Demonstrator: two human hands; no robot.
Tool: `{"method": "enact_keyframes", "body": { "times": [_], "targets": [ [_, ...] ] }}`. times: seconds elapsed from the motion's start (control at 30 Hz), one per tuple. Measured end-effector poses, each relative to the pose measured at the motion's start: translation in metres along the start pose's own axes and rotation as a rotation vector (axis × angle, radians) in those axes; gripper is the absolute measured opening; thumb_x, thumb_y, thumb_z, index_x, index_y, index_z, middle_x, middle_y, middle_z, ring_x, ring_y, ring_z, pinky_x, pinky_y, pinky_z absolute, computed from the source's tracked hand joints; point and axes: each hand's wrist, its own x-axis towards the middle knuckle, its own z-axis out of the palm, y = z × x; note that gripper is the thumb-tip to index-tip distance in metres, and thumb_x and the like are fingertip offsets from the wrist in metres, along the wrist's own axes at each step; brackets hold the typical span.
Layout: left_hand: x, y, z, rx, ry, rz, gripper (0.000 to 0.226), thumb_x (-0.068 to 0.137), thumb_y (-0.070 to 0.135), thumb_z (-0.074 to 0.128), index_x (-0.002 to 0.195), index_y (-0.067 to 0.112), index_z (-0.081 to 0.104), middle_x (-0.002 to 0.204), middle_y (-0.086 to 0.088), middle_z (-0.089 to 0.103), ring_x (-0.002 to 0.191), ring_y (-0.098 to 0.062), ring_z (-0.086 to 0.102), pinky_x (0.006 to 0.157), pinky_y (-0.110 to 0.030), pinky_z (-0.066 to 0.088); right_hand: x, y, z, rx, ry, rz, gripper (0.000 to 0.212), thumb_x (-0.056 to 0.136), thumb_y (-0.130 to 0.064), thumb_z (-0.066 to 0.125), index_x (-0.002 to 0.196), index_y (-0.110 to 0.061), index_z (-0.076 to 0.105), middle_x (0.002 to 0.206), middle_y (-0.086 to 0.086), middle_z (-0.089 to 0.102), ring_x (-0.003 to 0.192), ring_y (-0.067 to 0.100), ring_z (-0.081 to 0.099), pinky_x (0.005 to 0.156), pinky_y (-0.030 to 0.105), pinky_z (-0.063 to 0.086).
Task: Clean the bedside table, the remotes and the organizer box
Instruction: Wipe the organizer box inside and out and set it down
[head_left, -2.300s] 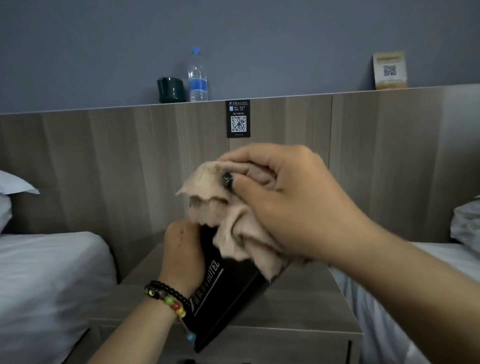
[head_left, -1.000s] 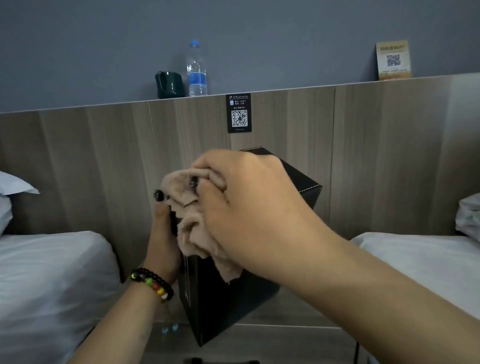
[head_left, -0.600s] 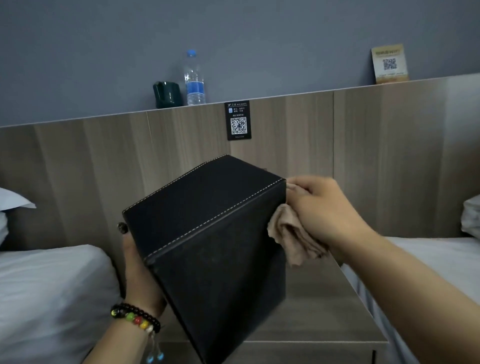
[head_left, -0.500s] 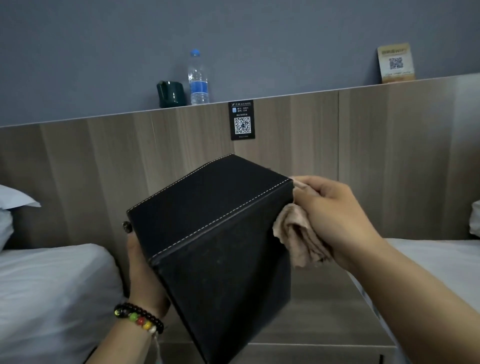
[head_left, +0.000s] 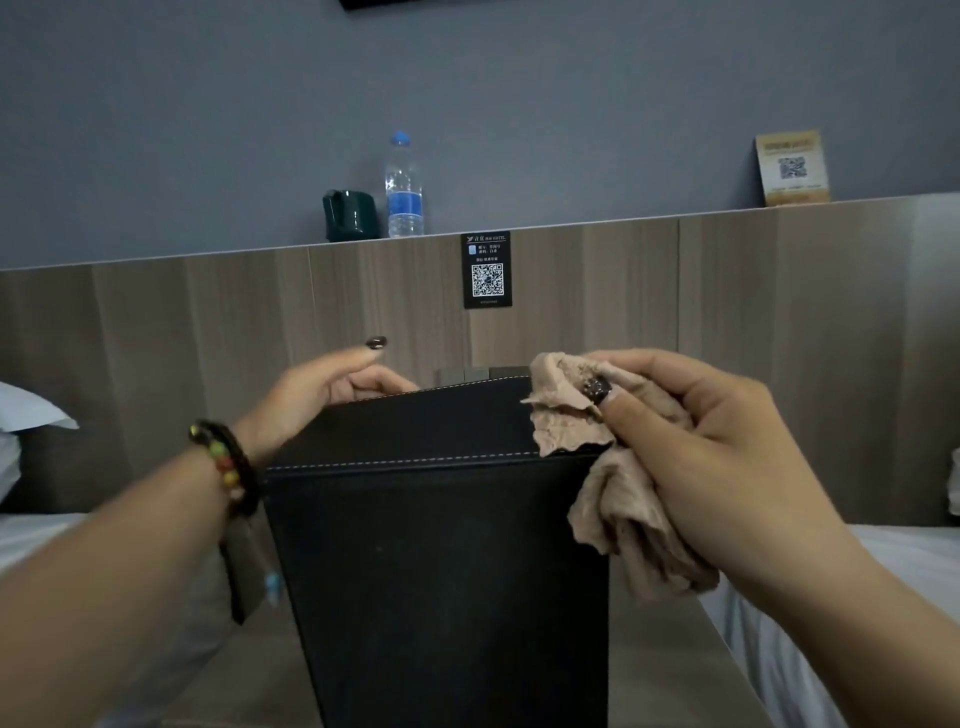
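The black leather organizer box (head_left: 447, 582) with white stitching is held up in front of me, above the wooden bedside table (head_left: 660, 670). My left hand (head_left: 322, 400) holds its far left top edge, fingers curled over the rim, thumb raised. My right hand (head_left: 711, 457) grips a crumpled beige cloth (head_left: 613, 467) and presses it on the box's top right corner. No remotes are in view.
White beds flank the table, left (head_left: 31, 540) and right (head_left: 893, 561). On the wooden headboard ledge stand a dark green mug (head_left: 350, 215), a water bottle (head_left: 404, 187) and a QR card (head_left: 792, 169). A black QR sign (head_left: 487, 270) hangs on the panel.
The box has turned so a flat side faces me squarely. My left hand moved from under the box to its far top edge. The cloth moved onto the top right corner.
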Motion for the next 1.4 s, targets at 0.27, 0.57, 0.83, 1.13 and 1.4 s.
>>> {"method": "enact_keyframes", "body": {
  "times": [0.27,0.57,0.83,1.13,1.4],
  "targets": [
    [0.02,0.057,0.066,0.895,0.052,-0.109,0.034,0.103,0.018,0.035,0.114,0.0,0.061,0.101,-0.013,0.064,0.087,-0.027,0.06,0.068,-0.026,0.041,0.015,-0.016,-0.003,-0.289,-0.11,0.053,0.023,0.089,-0.015,0.06,0.091,-0.033,0.074,0.082,-0.017,0.072,0.083,-0.004,0.065,0.076,0.018,0.051],
    [-0.002,0.044,0.083,0.813,0.21,-0.078,0.047,0.099,0.04,0.044,0.104,0.001,0.069,0.098,-0.02,0.07,0.084,-0.028,0.067,0.079,-0.037,0.053,0.056,0.006,0.006,-0.375,-0.054,0.187,0.023,0.09,-0.013,0.054,0.095,-0.023,0.074,0.084,-0.006,0.07,0.085,0.01,0.062,0.064,0.02,0.044],
    [-0.045,0.037,0.068,0.385,0.41,0.123,0.032,0.095,0.036,0.054,0.082,0.013,0.072,0.075,-0.011,0.073,0.061,-0.014,0.065,0.059,-0.024,0.05,0.043,-0.031,0.026,-0.053,-0.005,0.06,0.022,0.089,-0.013,0.057,0.094,-0.025,0.074,0.089,-0.01,0.073,0.092,0.006,0.066,0.088,0.035,0.054],
    [-0.042,-0.027,0.066,-0.157,0.578,0.345,0.025,0.093,0.011,0.057,0.072,0.002,0.068,0.073,-0.014,0.062,0.07,-0.019,0.051,0.065,-0.03,0.039,0.029,-0.054,0.049,-0.254,-0.114,-0.092,0.021,0.09,-0.012,0.056,0.093,-0.024,0.073,0.087,-0.009,0.072,0.084,0.004,0.063,0.07,0.012,0.047],
    [-0.026,-0.106,0.071,-0.263,0.842,0.271,0.047,0.093,-0.003,0.051,0.05,0.013,0.04,0.035,0.014,0.037,0.035,0.003,0.031,0.037,-0.012,0.023,-0.01,-0.005,0.101,-0.558,-0.333,-0.24,0.018,0.083,0.001,0.056,0.095,-0.007,0.067,0.094,0.007,0.065,0.089,0.023,0.061,0.076,0.041,0.052]
  ]
}}
